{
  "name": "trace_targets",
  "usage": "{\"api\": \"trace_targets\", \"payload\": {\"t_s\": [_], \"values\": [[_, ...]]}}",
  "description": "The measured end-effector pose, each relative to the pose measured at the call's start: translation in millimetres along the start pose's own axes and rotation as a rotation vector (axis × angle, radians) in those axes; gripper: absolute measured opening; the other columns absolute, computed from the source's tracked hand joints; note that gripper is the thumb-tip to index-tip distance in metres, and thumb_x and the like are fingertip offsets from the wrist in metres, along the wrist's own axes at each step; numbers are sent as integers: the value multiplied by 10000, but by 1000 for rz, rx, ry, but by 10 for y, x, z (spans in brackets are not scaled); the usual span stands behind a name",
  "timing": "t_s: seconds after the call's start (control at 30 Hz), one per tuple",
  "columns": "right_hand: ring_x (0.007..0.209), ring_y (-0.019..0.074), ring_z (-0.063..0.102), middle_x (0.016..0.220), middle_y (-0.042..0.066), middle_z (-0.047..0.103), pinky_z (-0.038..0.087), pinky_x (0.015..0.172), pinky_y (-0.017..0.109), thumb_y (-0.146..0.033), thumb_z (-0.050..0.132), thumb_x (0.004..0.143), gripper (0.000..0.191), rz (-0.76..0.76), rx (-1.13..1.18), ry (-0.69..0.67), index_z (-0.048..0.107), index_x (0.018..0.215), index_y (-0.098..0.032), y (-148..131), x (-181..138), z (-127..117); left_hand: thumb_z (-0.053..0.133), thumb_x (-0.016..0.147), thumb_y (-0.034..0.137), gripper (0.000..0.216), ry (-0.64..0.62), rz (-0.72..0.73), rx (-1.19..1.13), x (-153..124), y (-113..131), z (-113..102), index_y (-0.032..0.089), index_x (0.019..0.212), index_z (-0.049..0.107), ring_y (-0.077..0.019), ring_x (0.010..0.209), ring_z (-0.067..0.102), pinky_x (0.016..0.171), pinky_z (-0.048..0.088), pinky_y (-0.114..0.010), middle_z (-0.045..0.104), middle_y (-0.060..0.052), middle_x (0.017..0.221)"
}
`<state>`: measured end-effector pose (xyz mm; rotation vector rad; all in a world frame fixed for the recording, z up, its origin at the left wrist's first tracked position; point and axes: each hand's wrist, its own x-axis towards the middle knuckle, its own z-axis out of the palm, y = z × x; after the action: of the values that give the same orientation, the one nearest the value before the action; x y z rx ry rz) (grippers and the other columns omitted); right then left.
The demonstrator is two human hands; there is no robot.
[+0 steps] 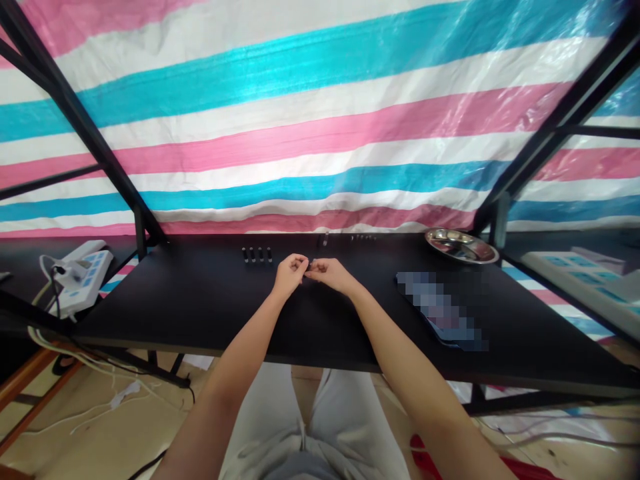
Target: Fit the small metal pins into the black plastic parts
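Above the middle of the black table (200, 293), my two hands meet fingertip to fingertip. My left hand (290, 275) is pinched closed. My right hand (332, 274) is closed too, fingers curled against the thumb. Between the fingertips shows a small dark piece (309, 267); its kind is too small to make out, and the fingers cover most of it. Left of my hands, several short black cylinders with silvery ends (257, 255) are lined up in a row. Behind my hands lie a small metallic piece (325, 239) and several tiny silvery bits (364, 238) near the back edge.
A shiny round metal dish (461, 248) stands at the back right. In front of it lies a dark flat item, blurred by pixels (440, 313). A white power strip (90, 277) with cables is at the left. Striped sheeting (320, 133) hangs behind, between black metal posts (90, 133).
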<state>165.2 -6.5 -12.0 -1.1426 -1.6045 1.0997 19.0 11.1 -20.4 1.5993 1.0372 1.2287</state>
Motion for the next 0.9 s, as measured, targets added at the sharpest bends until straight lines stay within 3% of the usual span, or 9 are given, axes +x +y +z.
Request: {"api": "trace_targets", "payload": {"t_s": [0.1, 0.17, 0.33, 0.5, 0.9], "values": [[515, 91, 453, 542, -32, 531, 377, 540, 240, -388, 665, 614, 251, -40, -93, 79, 574, 626, -154, 119, 88, -42, 527, 755, 351, 194, 89, -11, 72, 8, -12, -14, 165, 805, 545, -57, 396, 428, 422, 345, -184, 503, 50, 538], [524, 101, 457, 543, -27, 532, 376, 548, 244, -382, 660, 614, 242, -42, -162, 224, 565, 617, -159, 211, 191, -101, 504, 768, 334, 172, 113, 13, 172, 8, -15, -24, 170, 780, 553, -67, 437, 442, 466, 363, -187, 518, 39, 547], [552, 128, 501, 564, -1, 564, 378, 569, 252, -328, 628, 648, 176, 43, -377, 439, 567, 614, -167, 337, 486, -261, 470, 786, 313, 191, -19, 157, 450, -43, -21, -15, 188, 710, 592, -91, 495, 454, 535, 360, -212, 541, 22, 550], [643, 153, 566, 685, 42, 643, 397, 607, 252, -282, 620, 676, 111, 157, -563, 468, 621, 683, -171, 371, 695, -314, 458, 796, 292, 197, -138, 254, 616, -84, -18, -10, 208, 717, 619, -116, 503, 481, 515, 335, -231, 569, 7, 562], [770, 189, 607, 836, 73, 677, 408, 634, 271, -300, 611, 726, 138, 236, -669, 447, 645, 792, -183, 440, 830, -297, 445, 805, 296, 209, -181, 241, 652, -75, -5, -5, 221, 721, 622, -134, 515, 483, 528, 332, -240, 564, 0, 574]]}}
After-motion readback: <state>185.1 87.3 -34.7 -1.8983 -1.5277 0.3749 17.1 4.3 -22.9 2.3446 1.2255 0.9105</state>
